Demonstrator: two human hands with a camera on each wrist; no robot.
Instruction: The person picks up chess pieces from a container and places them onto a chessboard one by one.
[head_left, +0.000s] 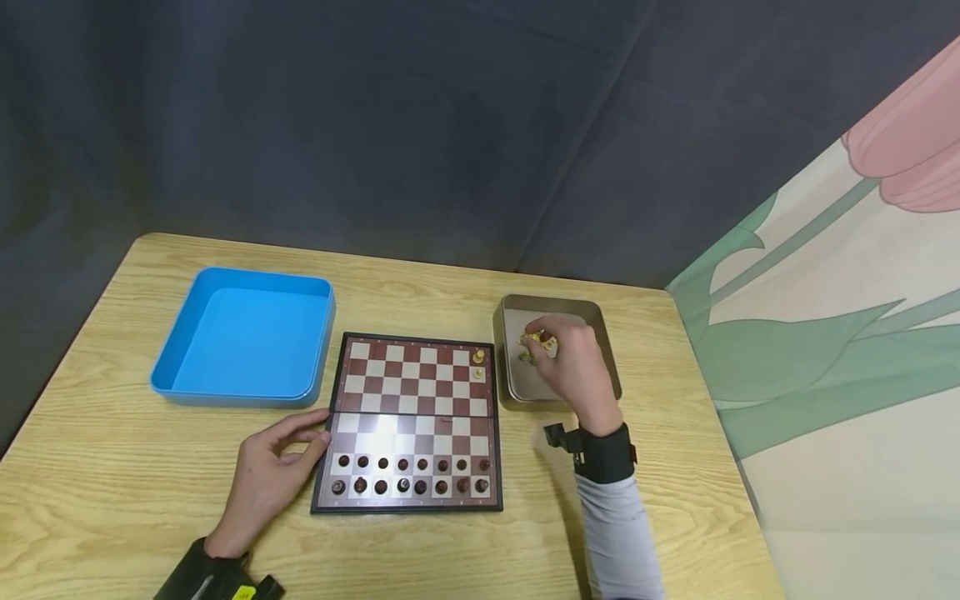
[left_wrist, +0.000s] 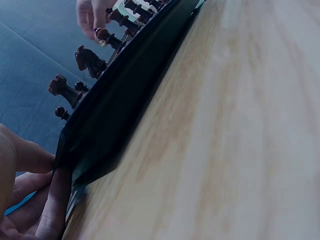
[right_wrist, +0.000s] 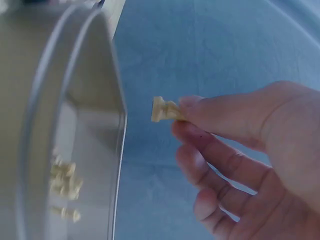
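Observation:
A folding chessboard (head_left: 408, 387) lies on the table, its dark pieces (head_left: 422, 487) standing in two rows on the near half. Two cream pieces (head_left: 478, 357) stand at its far right corner. My left hand (head_left: 273, 471) holds the board's left edge near the fold between thumb and fingers. Above the metal tin (head_left: 525, 392) is my right hand (head_left: 572, 354). In the right wrist view, its thumb and index finger pinch a cream chess piece (right_wrist: 159, 109) by the top, base pointing out; the fingertips hide its head. More cream pieces (right_wrist: 65, 181) lie inside the tin.
A blue tray (head_left: 243, 342) stands at the back left, beyond my left hand. The tin sits close to the board's right side. Behind the wooden table (head_left: 420, 558) hangs a dark curtain (head_left: 375, 142); a flower-patterned cloth (head_left: 832, 350) is on the right.

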